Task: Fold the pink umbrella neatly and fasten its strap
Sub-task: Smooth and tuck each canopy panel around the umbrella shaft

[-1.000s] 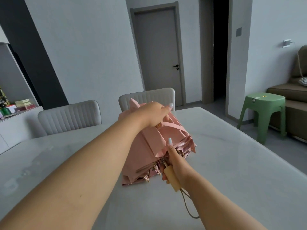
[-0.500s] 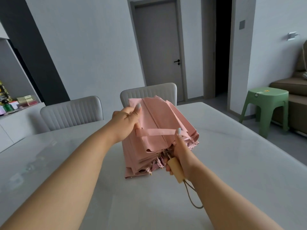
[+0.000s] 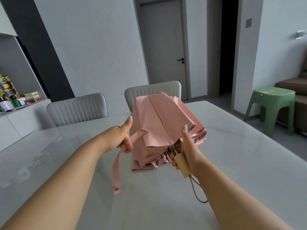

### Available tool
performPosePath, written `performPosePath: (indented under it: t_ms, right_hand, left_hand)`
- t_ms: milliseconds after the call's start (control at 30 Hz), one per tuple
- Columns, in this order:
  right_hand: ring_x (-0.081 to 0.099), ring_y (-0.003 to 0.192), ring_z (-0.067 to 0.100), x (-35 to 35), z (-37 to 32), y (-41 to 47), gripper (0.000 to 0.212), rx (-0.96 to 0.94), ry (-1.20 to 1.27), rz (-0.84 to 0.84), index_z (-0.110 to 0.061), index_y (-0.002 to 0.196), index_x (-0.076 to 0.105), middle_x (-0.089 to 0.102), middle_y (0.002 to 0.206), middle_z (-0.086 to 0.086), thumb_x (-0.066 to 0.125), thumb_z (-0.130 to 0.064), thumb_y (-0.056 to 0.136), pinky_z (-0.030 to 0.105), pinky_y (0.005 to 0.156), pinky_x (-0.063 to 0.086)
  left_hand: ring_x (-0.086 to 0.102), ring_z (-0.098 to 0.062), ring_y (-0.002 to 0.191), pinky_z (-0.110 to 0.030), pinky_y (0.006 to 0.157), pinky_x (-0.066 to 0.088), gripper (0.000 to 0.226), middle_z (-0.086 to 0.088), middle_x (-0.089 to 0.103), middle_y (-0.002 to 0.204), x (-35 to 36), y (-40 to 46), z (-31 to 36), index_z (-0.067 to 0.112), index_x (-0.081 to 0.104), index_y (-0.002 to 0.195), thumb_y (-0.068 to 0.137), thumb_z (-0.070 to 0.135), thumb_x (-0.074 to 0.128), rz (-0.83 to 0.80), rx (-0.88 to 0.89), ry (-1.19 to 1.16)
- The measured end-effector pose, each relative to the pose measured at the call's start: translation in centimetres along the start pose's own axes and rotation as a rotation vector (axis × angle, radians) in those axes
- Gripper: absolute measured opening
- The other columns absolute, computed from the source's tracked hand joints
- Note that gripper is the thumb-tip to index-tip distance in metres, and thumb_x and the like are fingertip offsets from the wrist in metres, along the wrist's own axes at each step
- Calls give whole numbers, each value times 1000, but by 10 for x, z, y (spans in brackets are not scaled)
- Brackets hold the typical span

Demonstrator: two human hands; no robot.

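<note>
The collapsed pink umbrella (image 3: 161,123) is held above the white table (image 3: 240,163), its canopy in loose pleats pointing away from me. My right hand (image 3: 187,151) grips the pale wooden handle (image 3: 181,165), index finger laid along the fabric; a cord loop (image 3: 198,191) hangs from the handle's end. My left hand (image 3: 123,138) pinches the pink strap (image 3: 117,165) near its root at the canopy's left side. The strap hangs loose toward me, a brass snap (image 3: 116,188) at its free end. A second snap (image 3: 139,133) shows on the canopy beside my left thumb.
Two grey chairs (image 3: 78,109) stand at the table's far side. A green plastic stool (image 3: 272,107) and a brown sofa (image 3: 295,90) are at the right. A sideboard with boxes and bottles (image 3: 15,100) is at the left. A shut door (image 3: 163,47) is behind.
My left hand came off the top of the canopy, moved to its left side and drew the strap out; the strap now dangles free. The right hand kept the handle.
</note>
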State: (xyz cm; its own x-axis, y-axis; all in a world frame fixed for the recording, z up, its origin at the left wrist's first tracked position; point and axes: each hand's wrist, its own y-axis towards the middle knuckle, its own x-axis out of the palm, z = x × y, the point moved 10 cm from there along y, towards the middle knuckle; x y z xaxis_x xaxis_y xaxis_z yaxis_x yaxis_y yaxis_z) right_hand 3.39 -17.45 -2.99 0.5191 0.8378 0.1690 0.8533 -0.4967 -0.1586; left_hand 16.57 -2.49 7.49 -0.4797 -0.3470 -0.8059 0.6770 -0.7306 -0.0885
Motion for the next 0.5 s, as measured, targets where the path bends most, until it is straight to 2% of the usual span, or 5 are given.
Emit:
performPosePath:
  t_ms: [67, 200, 267, 367, 500]
  right_hand:
    - [51, 48, 24, 0, -1, -2, 87, -9, -13, 17, -14, 75, 58, 56, 55, 6, 27, -92, 53, 29, 52, 43]
    - [52, 48, 24, 3, -3, -6, 83, -14, -21, 27, -12, 73, 56, 56, 54, 5, 29, -89, 57, 29, 52, 43]
    - [52, 48, 24, 5, -2, -8, 82, -16, -15, 23, -12, 78, 55, 55, 55, 5, 33, -88, 60, 28, 51, 44]
    - [52, 48, 24, 6, 1, -12, 73, -5, -2, 34, -13, 83, 56, 55, 57, 6, 39, -83, 72, 29, 51, 44]
    - [53, 49, 25, 5, -3, -15, 58, -35, -25, 53, -14, 78, 51, 55, 60, 7, 49, -72, 82, 29, 51, 42]
  left_hand:
    - [67, -32, 86, -45, 102, 46, 104, -17, 68, 76, -7, 7, 0, 11, 67, 60, 62, 98, 9, 90, 21, -60]
    - [67, -25, 80, -51, 93, 53, 100, -12, 69, 82, -10, 23, 0, 5, 58, 89, 51, 98, 51, 245, 34, -311]
    - [63, -21, 74, -37, 79, 52, 79, -6, 67, 78, -2, 22, 9, 6, 61, 88, 65, 81, 64, 260, 44, -327]
    - [44, -15, 57, -29, 66, 41, 38, 0, 48, 60, 8, 23, 13, 4, 64, 81, 86, 42, 71, 257, 60, -393]
    - [40, -12, 51, -25, 60, 43, 26, 1, 43, 58, 14, 24, -7, 9, 62, 73, 90, 28, 70, 170, -67, -531]
